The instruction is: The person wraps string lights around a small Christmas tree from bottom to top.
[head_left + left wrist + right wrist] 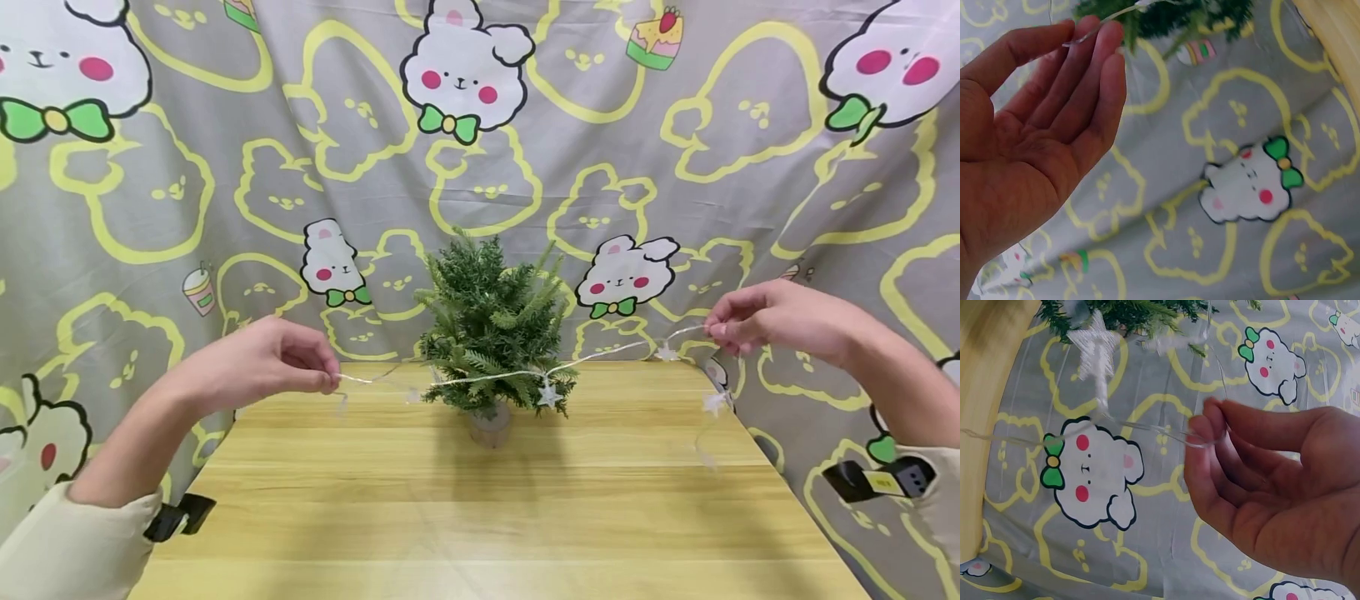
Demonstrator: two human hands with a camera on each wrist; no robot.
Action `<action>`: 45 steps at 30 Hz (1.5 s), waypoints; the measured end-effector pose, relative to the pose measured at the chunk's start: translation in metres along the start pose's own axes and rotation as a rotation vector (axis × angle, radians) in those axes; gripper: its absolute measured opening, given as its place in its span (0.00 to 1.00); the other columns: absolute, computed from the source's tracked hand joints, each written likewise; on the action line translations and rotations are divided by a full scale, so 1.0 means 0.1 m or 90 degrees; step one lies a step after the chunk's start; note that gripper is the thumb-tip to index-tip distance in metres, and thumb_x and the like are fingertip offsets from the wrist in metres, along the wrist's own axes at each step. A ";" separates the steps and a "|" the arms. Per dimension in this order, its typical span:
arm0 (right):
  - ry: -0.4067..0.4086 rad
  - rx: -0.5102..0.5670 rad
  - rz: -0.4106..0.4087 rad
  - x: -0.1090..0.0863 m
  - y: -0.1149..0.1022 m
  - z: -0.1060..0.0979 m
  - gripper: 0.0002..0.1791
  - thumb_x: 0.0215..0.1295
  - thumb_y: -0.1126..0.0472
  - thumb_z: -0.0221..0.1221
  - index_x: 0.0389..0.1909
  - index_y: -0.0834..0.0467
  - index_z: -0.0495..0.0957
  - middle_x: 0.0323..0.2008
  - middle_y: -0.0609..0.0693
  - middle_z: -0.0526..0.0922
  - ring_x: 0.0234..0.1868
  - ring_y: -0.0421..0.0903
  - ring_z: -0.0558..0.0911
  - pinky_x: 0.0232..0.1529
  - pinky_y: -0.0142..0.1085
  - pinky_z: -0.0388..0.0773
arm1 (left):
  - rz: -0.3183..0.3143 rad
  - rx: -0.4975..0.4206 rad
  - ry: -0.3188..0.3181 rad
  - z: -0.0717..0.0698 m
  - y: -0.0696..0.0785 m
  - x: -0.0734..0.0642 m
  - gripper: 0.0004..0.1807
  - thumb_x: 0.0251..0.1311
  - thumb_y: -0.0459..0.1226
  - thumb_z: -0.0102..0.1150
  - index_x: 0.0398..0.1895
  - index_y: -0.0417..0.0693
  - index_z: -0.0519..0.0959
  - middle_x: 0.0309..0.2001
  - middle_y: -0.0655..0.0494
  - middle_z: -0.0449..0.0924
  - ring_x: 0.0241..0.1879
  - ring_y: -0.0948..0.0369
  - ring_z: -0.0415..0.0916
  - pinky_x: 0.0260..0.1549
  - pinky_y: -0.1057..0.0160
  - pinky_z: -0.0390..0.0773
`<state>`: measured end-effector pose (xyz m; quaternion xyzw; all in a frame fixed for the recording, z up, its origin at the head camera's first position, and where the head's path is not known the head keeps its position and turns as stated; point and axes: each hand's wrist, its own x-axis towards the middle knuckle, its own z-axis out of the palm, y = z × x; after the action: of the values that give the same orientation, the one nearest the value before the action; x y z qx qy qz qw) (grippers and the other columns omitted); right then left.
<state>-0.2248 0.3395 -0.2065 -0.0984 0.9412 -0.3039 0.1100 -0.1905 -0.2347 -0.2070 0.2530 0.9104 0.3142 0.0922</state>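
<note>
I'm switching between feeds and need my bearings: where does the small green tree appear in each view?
Head: the tree stands upright at the centre, on the wooden table.
Left wrist: the tree is cut off by the top edge, around the middle.
Right wrist: the tree is cut off by the top edge, mostly left of centre.
Shared landmark: the grey curtain with white rabbit prints.

there are two hands point(262, 360) point(795, 323), one string point(487, 379), one tree point(495, 317), one table point(315, 467).
</note>
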 end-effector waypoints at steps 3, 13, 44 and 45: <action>0.057 -0.014 0.012 0.00 0.00 -0.01 0.16 0.75 0.53 0.58 0.52 0.61 0.79 0.37 0.48 0.82 0.35 0.46 0.79 0.37 0.35 0.75 | 0.026 -0.022 -0.021 0.07 0.13 0.05 0.03 0.64 0.38 0.67 0.36 0.49 0.83 0.35 0.57 0.85 0.37 0.61 0.83 0.40 0.64 0.82; 0.147 0.037 0.024 0.04 0.04 -0.05 0.21 0.76 0.54 0.56 0.56 0.67 0.76 0.36 0.44 0.82 0.35 0.43 0.81 0.37 0.33 0.78 | 0.096 -0.034 -0.029 0.40 0.57 0.35 0.03 0.65 0.36 0.64 0.35 0.46 0.82 0.31 0.58 0.86 0.35 0.60 0.83 0.38 0.62 0.81; 0.176 0.030 0.030 -0.01 0.05 -0.02 0.21 0.76 0.49 0.55 0.55 0.64 0.76 0.36 0.49 0.80 0.36 0.47 0.80 0.38 0.37 0.72 | 0.070 -0.060 -0.044 0.82 0.81 0.85 0.02 0.63 0.36 0.65 0.35 0.47 0.83 0.33 0.57 0.88 0.35 0.63 0.83 0.37 0.60 0.80; 0.174 0.031 0.029 -0.01 0.05 -0.02 0.21 0.77 0.49 0.55 0.55 0.64 0.76 0.36 0.48 0.80 0.36 0.47 0.80 0.38 0.36 0.72 | 0.067 -0.054 -0.050 0.84 0.80 0.87 0.02 0.63 0.36 0.65 0.35 0.47 0.83 0.33 0.57 0.88 0.34 0.63 0.83 0.36 0.60 0.80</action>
<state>-0.2250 0.3450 -0.2079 -0.0322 0.9418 -0.3344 -0.0103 -0.2048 -0.0916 -0.2248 0.3083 0.8775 0.3466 0.1221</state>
